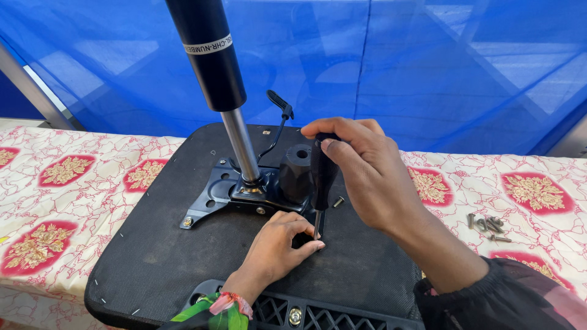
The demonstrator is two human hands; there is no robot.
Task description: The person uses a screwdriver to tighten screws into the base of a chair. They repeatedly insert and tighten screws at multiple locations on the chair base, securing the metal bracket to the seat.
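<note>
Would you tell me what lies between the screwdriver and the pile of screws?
In the head view, the right hand and forearm cross there, between the screwdriver and the screws.

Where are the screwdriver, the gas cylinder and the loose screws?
screwdriver (322, 174): head view, on its black handle.
gas cylinder (208, 55): head view, on its dark upper body.
loose screws (487, 224): head view, middle of the pile on the cloth.

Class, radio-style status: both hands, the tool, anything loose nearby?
Right hand gripping black screwdriver, upright. Left hand steadying its tip at the mounting plate. One loose screw beside the plate; more screws on the tablecloth.
</note>
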